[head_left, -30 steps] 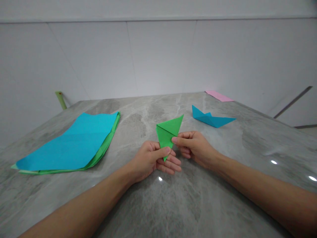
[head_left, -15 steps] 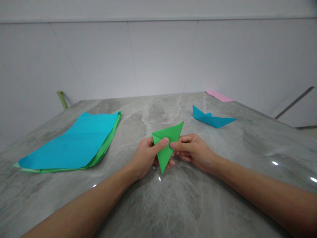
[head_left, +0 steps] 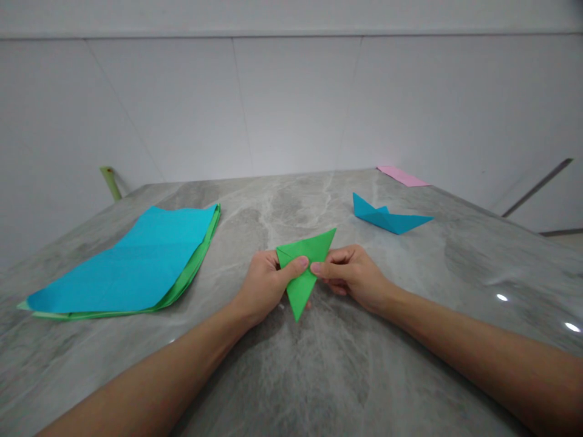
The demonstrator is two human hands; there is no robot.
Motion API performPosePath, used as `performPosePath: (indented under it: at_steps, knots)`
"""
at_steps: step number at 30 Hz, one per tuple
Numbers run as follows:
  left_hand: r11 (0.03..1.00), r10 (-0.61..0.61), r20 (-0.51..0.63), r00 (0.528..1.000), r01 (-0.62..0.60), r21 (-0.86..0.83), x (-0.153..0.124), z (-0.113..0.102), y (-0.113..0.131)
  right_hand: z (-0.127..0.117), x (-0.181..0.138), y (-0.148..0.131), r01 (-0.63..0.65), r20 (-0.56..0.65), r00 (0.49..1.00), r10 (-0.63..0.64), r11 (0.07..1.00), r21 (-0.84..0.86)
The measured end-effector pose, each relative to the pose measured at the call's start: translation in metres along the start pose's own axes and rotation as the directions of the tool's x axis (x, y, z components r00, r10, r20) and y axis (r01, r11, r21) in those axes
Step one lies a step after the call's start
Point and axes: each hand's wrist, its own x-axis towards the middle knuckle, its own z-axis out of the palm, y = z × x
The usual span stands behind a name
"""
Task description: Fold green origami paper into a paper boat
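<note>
A folded piece of green paper point(head_left: 301, 290), roughly triangular with one point toward me and another up to the right, is held above the table between both hands. My left hand point(head_left: 268, 284) grips its left side, thumb on the front face and fingers mostly hidden behind. On the right edge, my right hand point(head_left: 353, 276) pinches the paper between thumb and curled fingers. Both thumb tips nearly meet near the paper's middle. Beyond my right hand, a blue paper boat point(head_left: 387, 220) rests on the table.
The grey marbled table point(head_left: 291, 194) reaches back to a white wall point(head_left: 291, 103). At left lies a stack of blue and green paper sheets point(head_left: 127, 261). A pink paper point(head_left: 403, 176) lies at the far right edge. Behind the left edge stands a light green bar point(head_left: 110, 182).
The green paper has tilted slightly and shifted a little left and down with my hands. Fewer left fingertips show beneath it. The whole view has drifted slightly.
</note>
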Motion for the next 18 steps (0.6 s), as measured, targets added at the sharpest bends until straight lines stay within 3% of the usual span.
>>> performPosePath:
  at_steps: [8, 18]
  knots:
    - [0.982, 0.034, -0.024, 0.999, -0.029, 0.187, -0.0021, -0.0016, 0.0018, 0.0012, -0.0013, -0.0007, 0.042, -0.034, 0.999, -0.038, 0.992, 0.115]
    - [0.971, 0.058, -0.019, 0.998, -0.052, 0.233, -0.0008, -0.0025, -0.0009, -0.0011, 0.0038, -0.0016, 0.056, -0.127, 0.991, -0.033, 0.983, 0.176]
